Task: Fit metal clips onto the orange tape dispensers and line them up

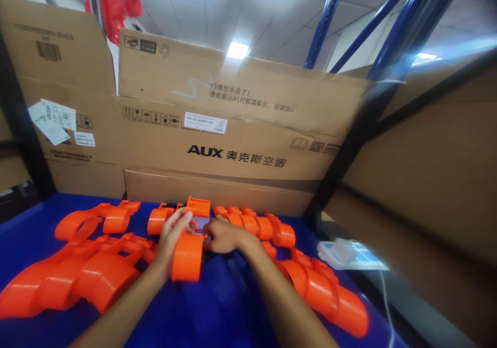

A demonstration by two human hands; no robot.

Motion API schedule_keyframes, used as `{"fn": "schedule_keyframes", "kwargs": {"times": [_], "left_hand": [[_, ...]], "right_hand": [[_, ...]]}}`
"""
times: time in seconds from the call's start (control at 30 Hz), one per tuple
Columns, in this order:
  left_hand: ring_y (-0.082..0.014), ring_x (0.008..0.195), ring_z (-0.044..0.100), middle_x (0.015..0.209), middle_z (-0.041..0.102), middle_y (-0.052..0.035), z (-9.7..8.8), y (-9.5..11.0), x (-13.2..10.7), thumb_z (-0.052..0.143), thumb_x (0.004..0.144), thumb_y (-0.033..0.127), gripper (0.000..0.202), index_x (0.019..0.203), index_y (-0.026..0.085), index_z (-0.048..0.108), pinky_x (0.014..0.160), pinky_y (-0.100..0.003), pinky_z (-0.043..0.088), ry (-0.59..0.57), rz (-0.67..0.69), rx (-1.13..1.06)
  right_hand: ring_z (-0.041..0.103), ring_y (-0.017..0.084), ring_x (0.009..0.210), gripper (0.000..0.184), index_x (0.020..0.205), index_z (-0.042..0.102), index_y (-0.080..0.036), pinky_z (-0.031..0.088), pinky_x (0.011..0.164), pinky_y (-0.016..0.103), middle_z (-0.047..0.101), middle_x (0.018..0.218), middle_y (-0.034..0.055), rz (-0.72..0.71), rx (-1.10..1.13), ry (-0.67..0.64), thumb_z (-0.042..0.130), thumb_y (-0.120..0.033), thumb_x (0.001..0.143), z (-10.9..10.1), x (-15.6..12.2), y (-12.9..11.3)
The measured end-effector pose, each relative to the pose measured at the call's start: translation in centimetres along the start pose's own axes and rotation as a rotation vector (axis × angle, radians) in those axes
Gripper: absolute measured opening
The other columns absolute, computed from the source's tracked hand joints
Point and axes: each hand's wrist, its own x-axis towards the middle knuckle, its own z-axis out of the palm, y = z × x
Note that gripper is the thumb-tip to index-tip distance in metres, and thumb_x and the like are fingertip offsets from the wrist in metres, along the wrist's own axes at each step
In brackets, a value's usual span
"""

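An orange plastic piece [187, 259], with a wide ring at its lower end and a bracket-like upper end, is held up just below the middle of the frame. The left hand [174, 230] is clamped on its left side, thumb lying toward the upper end. The right hand [222, 235] is at its right side, close to the left, with fingers curled inward; whether they pinch anything cannot be told. A pale, translucent patch [200, 225] shows between the hands.

Around them, similar orange parts lie on the blue bench [209, 312]: a front group [58, 284] at lower left, a back group [79, 225] above it, a row [264, 227] just right of the right hand, and a nested line [320, 293] toward lower right. At the right edge of the bench sits a white and light-blue box [365, 257], a white cable [387, 306] running down beside it.

Behind stands a cardboard sheet [155, 148] printed "AUX", bearing a white label [205, 123]. A red plastic bag [116, 6] hangs at upper left; blue posts [325, 24] rise at upper right.
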Motion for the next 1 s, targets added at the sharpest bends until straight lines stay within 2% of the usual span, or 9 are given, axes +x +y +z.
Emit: {"fn": "schedule_keyframes", "kwargs": {"times": [0.13,0.23,0.37,0.53,0.7,0.83,1.0], "left_hand": [[-0.0109,0.055,0.056,0.075,0.066,-0.0010,-0.1,0.1,0.1,0.075,0.076,0.047,0.034,0.084,0.017,0.061,0.054,-0.022,0.046,0.000,0.007,0.000],[-0.0107,0.055,0.056,0.074,0.066,-0.0010,0.0,0.2,0.0,0.076,0.076,0.047,0.035,0.085,0.016,0.062,0.054,-0.022,0.046,0.010,0.004,-0.016],[-0.0100,0.055,0.055,0.073,0.065,0.0000,0.2,0.4,-0.2,0.075,0.076,0.048,0.035,0.084,0.017,0.062,0.054,-0.021,0.046,0.014,-0.003,-0.018],[-0.0110,0.055,0.055,0.072,0.066,-0.0008,0.1,0.2,0.0,0.077,0.073,0.049,0.037,0.083,0.017,0.062,0.054,-0.022,0.045,0.018,-0.010,-0.004],[-0.0120,0.056,0.056,0.071,0.066,-0.0007,0.1,0.2,0.1,0.077,0.072,0.048,0.037,0.082,0.017,0.061,0.055,-0.023,0.046,0.024,-0.015,0.001],[-0.0127,0.055,0.057,0.070,0.066,-0.0014,0.3,0.4,0.0,0.078,0.070,0.049,0.037,0.081,0.017,0.062,0.055,-0.024,0.046,0.027,-0.010,0.006],[-0.0133,0.053,0.057,0.067,0.066,-0.0012,0.7,0.9,-0.3,0.078,0.070,0.046,0.034,0.079,0.017,0.063,0.055,-0.025,0.045,0.032,0.007,0.017]], "right_hand": [[0.057,0.013,0.065,0.013,0.086,0.070,-0.015,0.038,0.058,0.022,0.070,0.077,0.0030,-0.036,0.080,0.049,0.065,-0.023,0.077,-0.6,-1.0,0.3],[0.057,0.012,0.065,0.018,0.092,0.070,-0.015,0.038,0.057,0.020,0.071,0.080,0.0016,-0.068,0.147,0.085,0.063,-0.015,0.075,-0.6,-1.5,0.5],[0.058,0.011,0.064,0.015,0.088,0.072,-0.015,0.040,0.059,0.019,0.071,0.076,0.0006,-0.096,0.229,0.126,0.061,-0.011,0.078,0.1,-1.9,0.9],[0.064,0.013,0.070,0.017,0.095,0.070,-0.014,0.045,0.061,0.020,0.074,0.084,0.0040,-0.090,0.324,0.185,0.055,-0.014,0.088,1.2,-2.3,1.4],[0.061,0.014,0.069,0.007,0.088,0.068,-0.016,0.043,0.059,0.021,0.071,0.079,0.0026,-0.042,0.349,0.229,0.065,-0.021,0.085,1.9,-2.6,1.4],[0.054,0.012,0.063,0.020,0.084,0.065,-0.017,0.039,0.054,0.020,0.064,0.072,-0.0011,-0.004,0.389,0.241,0.076,-0.032,0.078,2.0,-2.9,1.2],[0.050,0.011,0.059,0.032,0.079,0.061,-0.017,0.036,0.050,0.020,0.057,0.067,-0.0040,0.027,0.454,0.230,0.080,-0.042,0.074,1.9,-3.4,1.4]]}}
